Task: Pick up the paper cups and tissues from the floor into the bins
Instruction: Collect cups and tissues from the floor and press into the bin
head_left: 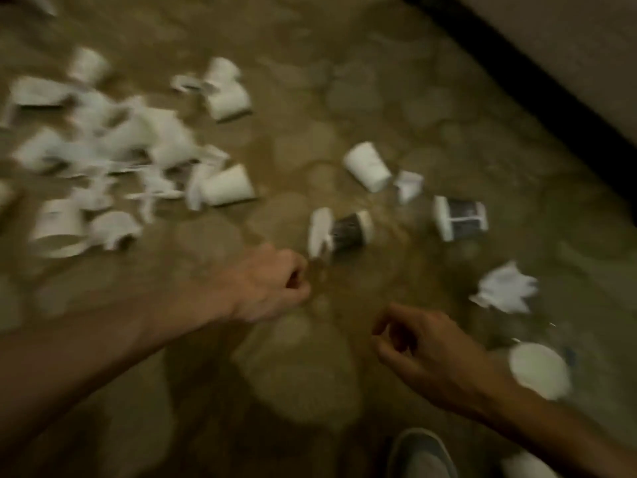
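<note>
Several white paper cups and crumpled tissues lie scattered on the brown patterned floor, in a blurred view. A dark-printed cup (351, 227) lies on its side just beyond my left hand (272, 282), whose fingers are curled and hold nothing. A second dark-printed cup (460, 217) lies further right. A white cup (367, 170) lies behind them. A crumpled tissue (505, 288) sits to the right of my right hand (417, 343), which hovers with loosely curled fingers, empty. Another white cup (539, 369) lies beside my right forearm.
A dense pile of cups and tissues (113, 150) fills the left of the floor. A dark baseboard (537, 77) and pale wall run along the upper right. My shoe (422, 455) shows at the bottom. No bin is in view.
</note>
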A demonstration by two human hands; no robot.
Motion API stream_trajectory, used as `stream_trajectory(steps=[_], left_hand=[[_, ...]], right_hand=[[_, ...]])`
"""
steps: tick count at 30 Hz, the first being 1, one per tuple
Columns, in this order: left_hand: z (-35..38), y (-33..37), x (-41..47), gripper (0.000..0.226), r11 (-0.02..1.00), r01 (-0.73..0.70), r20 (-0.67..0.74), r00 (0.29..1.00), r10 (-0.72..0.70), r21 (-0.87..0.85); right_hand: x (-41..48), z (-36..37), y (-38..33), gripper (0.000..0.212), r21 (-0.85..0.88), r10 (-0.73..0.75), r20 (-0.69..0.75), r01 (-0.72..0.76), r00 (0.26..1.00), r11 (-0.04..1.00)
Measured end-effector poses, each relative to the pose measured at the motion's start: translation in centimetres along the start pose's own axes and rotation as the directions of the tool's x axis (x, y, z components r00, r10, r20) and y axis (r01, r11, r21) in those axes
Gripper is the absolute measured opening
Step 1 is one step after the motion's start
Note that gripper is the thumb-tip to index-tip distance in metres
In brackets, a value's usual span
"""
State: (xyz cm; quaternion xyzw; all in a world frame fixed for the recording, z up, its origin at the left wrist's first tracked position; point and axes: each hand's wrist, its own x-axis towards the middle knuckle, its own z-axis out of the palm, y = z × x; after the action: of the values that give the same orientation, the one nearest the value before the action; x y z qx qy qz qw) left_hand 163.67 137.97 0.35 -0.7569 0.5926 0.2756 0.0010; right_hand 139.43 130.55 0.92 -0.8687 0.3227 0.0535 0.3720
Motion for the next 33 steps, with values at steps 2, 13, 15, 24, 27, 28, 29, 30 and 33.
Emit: stream_trajectory(steps=[2,13,15,24,27,28,29,30,33], left_hand=[[3.8,3.8,3.6,0.031,0.995,-0.089,0.007,0.996,0.09,-0.054],[14.2,17.0,12.5,0.03,0.695,0.012,0.048,0.998,0.032,-0.719],[15.0,18.9,14.1,0.039,0.622,0.083,0.124,0.992,0.023,-0.779],[17.0,21.5,17.4,0.018,0.285,0.254,0.251,0.967,-0.046,-0.924],[16.3,21.7,17.4,0.008,0.13,0.243,0.236,0.97,-0.064,-0.961],[15.8,21.8,17.3,0.01,0.083,0.254,0.248,0.966,-0.069,-0.964],[15.4,22.0,17.3,0.023,0.026,0.278,0.276,0.959,-0.061,-0.96],[15.0,22.2,17.2,0.037,-0.041,0.312,0.314,0.948,-0.046,-0.949],[13.6,22.7,16.9,0.055,-0.202,0.356,0.366,0.931,-0.012,-0.912]], right_hand=[[-2.4,-1.3,3.9,0.007,0.042,0.134,-0.028,-0.132,0.991,0.99],[-0.9,-7.0,19.1,0.051,-0.126,0.377,-0.294,-0.426,0.878,0.896],[0.5,-7.4,21.3,0.063,-0.109,0.45,-0.182,-0.473,0.874,0.874],[2.9,-6.4,24.2,0.029,0.024,0.443,-0.078,-0.442,0.893,0.897],[2.8,-6.7,23.6,0.015,0.207,0.456,-0.062,-0.436,0.888,0.876],[2.7,-6.9,23.3,0.013,0.285,0.457,-0.068,-0.422,0.887,0.86],[2.6,-7.1,22.9,0.012,0.355,0.456,-0.07,-0.405,0.887,0.843],[2.6,-7.3,22.5,0.012,0.401,0.449,-0.063,-0.39,0.891,0.829],[2.8,-7.5,20.9,0.003,0.5,0.389,0.055,-0.363,0.919,0.787]])
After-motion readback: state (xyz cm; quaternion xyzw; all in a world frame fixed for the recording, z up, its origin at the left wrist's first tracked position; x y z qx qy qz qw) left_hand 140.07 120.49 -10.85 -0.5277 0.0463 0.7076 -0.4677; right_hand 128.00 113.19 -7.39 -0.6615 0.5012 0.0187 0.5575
